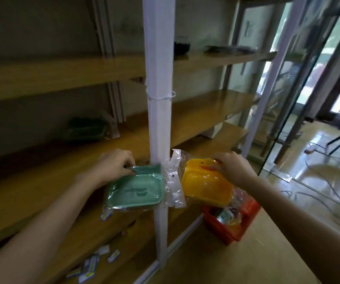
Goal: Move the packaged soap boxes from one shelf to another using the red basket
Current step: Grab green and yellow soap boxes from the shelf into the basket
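Far left, a dark green package [86, 129] lies at the back of the middle wooden shelf [195, 111]; it is too dim to identify further.

The left hand [116, 163] has thumb and fingers curled onto the far edge of the green soap box [135, 189], pinching it through its clear film. The box is held in the air, in front of the shelves, just left of the white upright [158, 99].

Right of the upright, the yellow soap box [206, 185] is held tilted, the right hand [231, 167] closed over its upper edge. It hangs above the red basket [247, 210], which stands on the floor with more wrapped packages inside.

Assessment: both boxes appear to be light, rigid plastic shells in loose, glossy wrap. The film is likely slippery and its header flaps offer no secure purchase. Hold should be taken on the hard rim through the film, as both hands do now. Breakage risk seems low; slipping inside the wrap is the main concern.
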A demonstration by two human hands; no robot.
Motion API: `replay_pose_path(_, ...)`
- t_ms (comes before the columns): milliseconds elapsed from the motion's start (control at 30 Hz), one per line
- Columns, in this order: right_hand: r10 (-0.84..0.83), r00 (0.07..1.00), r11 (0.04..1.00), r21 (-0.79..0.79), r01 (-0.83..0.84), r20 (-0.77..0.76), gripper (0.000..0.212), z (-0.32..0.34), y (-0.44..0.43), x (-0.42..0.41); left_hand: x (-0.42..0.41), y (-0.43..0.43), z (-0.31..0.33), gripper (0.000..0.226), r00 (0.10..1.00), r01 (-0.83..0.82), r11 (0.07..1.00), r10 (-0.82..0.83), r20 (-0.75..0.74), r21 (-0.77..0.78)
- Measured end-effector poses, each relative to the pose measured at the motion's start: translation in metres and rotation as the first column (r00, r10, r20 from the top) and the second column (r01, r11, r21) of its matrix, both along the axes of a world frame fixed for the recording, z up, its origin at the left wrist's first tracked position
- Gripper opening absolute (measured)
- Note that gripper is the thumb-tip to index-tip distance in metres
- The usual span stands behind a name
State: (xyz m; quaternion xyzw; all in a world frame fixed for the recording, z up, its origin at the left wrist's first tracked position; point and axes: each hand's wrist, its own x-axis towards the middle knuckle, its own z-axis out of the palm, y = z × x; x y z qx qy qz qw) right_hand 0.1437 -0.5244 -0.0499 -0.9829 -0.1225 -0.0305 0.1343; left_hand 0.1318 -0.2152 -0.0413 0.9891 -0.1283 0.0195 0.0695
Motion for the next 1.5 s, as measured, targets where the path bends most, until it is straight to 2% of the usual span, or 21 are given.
replay_pose_path(200,-0.133,0.991,0.991,0.025,0.133,0.020,0.029,-0.004,-0.098,0.015,0.055,-0.100,-0.013,0.007,0.993,0.096,0.995,-0.098,-0.060,-0.033)
replay_pose_path(400,-0.232,0.973,0.973,-0.012,0.233,0.016,0.020,-0.023,-0.178,0.055,0.119,-0.188,-0.029,0.012,0.981,0.172,0.985,-0.171,-0.087,0.009)
replay_pose_path(567,-0.260,0.965,0.965,0.015,0.261,-0.016,0.019,-0.038,-0.240,0.114,0.180,-0.253,-0.048,0.013,0.978,0.143,0.990,-0.142,-0.150,-0.008)
replay_pose_path(833,-0.208,0.977,0.978,-0.006,0.208,-0.049,0.018,-0.055,-0.337,0.212,0.272,-0.334,-0.075,0.013,0.974,0.076,0.997,-0.079,-0.213,-0.025)
replay_pose_path(1067,-0.141,0.982,0.990,-0.020,0.140,-0.122,0.017,-0.085,-0.418,0.285,0.318,-0.392,-0.096,0.015,0.963,-0.077,0.997,0.072,-0.261,-0.007)
replay_pose_path(1200,-0.020,0.979,0.999,-0.037,0.013,-0.201,0.018,-0.107,-0.459,0.339,0.328,-0.428,-0.117,0.015,0.947,-0.215,0.976,0.204,-0.250,-0.021)
replay_pose_path(1333,0.098,0.972,0.992,-0.058,-0.112,-0.213,0.021,-0.126,-0.491,0.388,0.326,-0.453,-0.142,0.016,0.885,-0.414,0.906,0.379,-0.271,-0.087)
replay_pose_path(1500,0.229,0.942,0.966,-0.065,-0.252,-0.244,0.021,-0.167,-0.512,0.435,0.319,-0.484,-0.159,0.028,0.779,-0.599,0.800,0.573,-0.256,-0.035)
